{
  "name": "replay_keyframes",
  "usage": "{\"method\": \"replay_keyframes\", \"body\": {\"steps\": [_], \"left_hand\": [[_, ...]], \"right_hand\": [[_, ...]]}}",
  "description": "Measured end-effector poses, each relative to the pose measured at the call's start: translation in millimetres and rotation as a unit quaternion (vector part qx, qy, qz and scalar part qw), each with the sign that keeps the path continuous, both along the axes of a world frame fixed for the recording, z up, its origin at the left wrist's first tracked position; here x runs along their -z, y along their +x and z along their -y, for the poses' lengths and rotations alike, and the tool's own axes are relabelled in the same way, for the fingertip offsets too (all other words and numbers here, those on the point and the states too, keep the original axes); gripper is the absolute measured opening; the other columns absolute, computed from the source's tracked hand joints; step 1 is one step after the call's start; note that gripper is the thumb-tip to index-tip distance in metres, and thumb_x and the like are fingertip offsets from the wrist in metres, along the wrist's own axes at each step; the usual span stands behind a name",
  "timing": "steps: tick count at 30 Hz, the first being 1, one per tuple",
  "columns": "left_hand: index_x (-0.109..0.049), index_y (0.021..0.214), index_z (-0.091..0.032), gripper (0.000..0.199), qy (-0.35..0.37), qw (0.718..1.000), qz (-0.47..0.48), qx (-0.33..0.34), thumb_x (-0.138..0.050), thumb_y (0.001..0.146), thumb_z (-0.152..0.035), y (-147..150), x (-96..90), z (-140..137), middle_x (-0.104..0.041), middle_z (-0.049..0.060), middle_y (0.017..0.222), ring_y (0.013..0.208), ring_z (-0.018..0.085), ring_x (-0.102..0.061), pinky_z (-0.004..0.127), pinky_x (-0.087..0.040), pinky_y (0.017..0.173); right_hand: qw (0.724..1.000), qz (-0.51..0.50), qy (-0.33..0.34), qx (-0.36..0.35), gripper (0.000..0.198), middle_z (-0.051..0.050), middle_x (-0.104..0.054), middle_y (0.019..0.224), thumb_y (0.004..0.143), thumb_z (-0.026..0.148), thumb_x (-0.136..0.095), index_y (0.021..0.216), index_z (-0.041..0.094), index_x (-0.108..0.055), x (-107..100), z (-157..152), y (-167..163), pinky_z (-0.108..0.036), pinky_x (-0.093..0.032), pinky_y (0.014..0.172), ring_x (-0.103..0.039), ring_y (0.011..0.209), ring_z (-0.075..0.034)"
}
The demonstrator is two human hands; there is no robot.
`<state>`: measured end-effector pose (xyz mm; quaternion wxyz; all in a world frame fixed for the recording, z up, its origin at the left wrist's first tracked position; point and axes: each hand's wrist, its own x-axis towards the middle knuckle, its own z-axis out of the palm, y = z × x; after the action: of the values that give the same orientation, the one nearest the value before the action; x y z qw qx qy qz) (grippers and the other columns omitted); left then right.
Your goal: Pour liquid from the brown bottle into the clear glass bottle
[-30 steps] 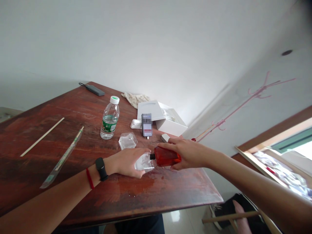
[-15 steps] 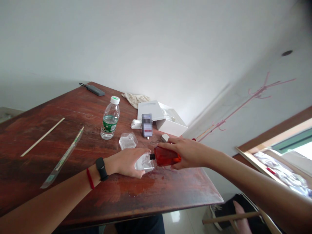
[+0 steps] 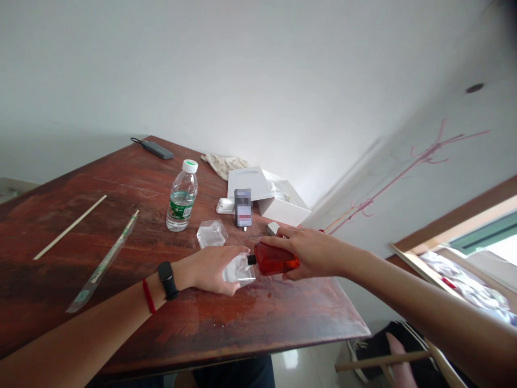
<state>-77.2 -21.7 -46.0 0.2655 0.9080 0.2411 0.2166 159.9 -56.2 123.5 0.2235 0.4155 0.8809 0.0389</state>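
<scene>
My right hand (image 3: 305,252) is wrapped round a bottle of red liquid (image 3: 277,260), tipped on its side with its black neck (image 3: 252,260) pointing left. The neck is at the edge of a clear plastic container (image 3: 241,271). My left hand (image 3: 213,268) grips that container from the left, thumb on the far side and fingers on the near side. Just beyond it lies a second clear, angular plastic piece (image 3: 212,234). Whether liquid is flowing from the neck cannot be made out.
A water bottle (image 3: 181,199) stands behind my left hand. Farther back are a phone (image 3: 243,207), an open white box (image 3: 285,207), a cloth (image 3: 224,164) and a grey device (image 3: 158,149). A bare stick (image 3: 70,226) and wrapped chopsticks (image 3: 105,261) lie left. Wet patches mark the table (image 3: 283,318).
Both hands keep their hold, and the red bottle stays tipped at the container. Only a very slight shift of the view shows.
</scene>
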Motion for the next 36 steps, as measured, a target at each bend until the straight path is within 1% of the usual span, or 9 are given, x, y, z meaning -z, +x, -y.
{"method": "replay_keyframes", "body": {"steps": [8,14,18,23,27,32,36], "left_hand": [[-0.048,0.153,-0.017,0.083,-0.005,1.000,-0.002,-0.002,-0.080,0.078,-0.034,-0.1,-1.5,-0.3,-0.063,0.017,0.150,0.132,0.039,-0.064,0.049,-0.050,0.111],[-0.047,0.154,-0.015,0.085,-0.003,1.000,-0.008,-0.007,-0.081,0.078,-0.033,-0.5,-2.3,1.1,-0.059,0.018,0.154,0.136,0.039,-0.062,0.048,-0.047,0.115],[-0.046,0.155,-0.012,0.085,-0.003,1.000,-0.010,-0.005,-0.080,0.079,-0.031,-1.2,-4.3,2.1,-0.059,0.018,0.154,0.135,0.038,-0.062,0.048,-0.046,0.117],[-0.048,0.153,-0.013,0.083,-0.001,1.000,-0.012,-0.006,-0.080,0.079,-0.032,-1.5,-6.2,2.8,-0.060,0.018,0.153,0.135,0.038,-0.062,0.047,-0.046,0.116],[-0.048,0.153,-0.013,0.082,0.005,1.000,-0.014,-0.004,-0.079,0.079,-0.032,-1.7,-7.1,2.7,-0.059,0.017,0.154,0.135,0.037,-0.062,0.044,-0.046,0.116],[-0.049,0.152,-0.010,0.081,0.005,1.000,-0.019,0.000,-0.080,0.079,-0.031,-1.9,-7.0,2.0,-0.060,0.019,0.152,0.134,0.038,-0.063,0.047,-0.047,0.115],[-0.050,0.151,-0.012,0.080,0.006,1.000,-0.025,-0.004,-0.081,0.080,-0.032,-2.0,-6.9,2.0,-0.062,0.018,0.150,0.131,0.037,-0.064,0.045,-0.048,0.114]], "right_hand": [[1.000,0.001,0.001,-0.008,0.085,-0.017,-0.062,0.139,0.082,0.044,-0.082,0.159,0.031,-0.047,-0.7,-0.6,-1.5,-0.044,-0.058,0.087,-0.070,0.111,-0.036],[1.000,-0.004,0.013,-0.024,0.086,-0.018,-0.063,0.139,0.081,0.045,-0.083,0.158,0.030,-0.048,0.9,-0.9,-0.5,-0.042,-0.058,0.085,-0.070,0.109,-0.035],[0.999,0.001,0.017,-0.030,0.085,-0.017,-0.063,0.139,0.081,0.043,-0.084,0.158,0.030,-0.048,1.0,-0.5,-0.7,-0.041,-0.057,0.087,-0.069,0.113,-0.035],[1.000,0.006,0.010,-0.028,0.085,-0.019,-0.062,0.140,0.083,0.042,-0.083,0.158,0.029,-0.047,-1.7,0.9,-4.0,-0.045,-0.058,0.088,-0.068,0.118,-0.038],[1.000,0.007,0.009,-0.028,0.083,-0.019,-0.062,0.140,0.083,0.041,-0.082,0.158,0.029,-0.047,-2.9,1.4,-6.1,-0.044,-0.058,0.087,-0.068,0.118,-0.038],[0.999,0.016,0.021,-0.044,0.086,-0.019,-0.060,0.143,0.083,0.041,-0.082,0.159,0.031,-0.044,-1.1,0.3,-4.3,-0.045,-0.057,0.088,-0.067,0.119,-0.039],[0.998,0.014,0.034,-0.054,0.087,-0.018,-0.060,0.145,0.082,0.042,-0.084,0.159,0.032,-0.044,0.6,0.0,-2.4,-0.045,-0.057,0.089,-0.067,0.121,-0.039]]}}
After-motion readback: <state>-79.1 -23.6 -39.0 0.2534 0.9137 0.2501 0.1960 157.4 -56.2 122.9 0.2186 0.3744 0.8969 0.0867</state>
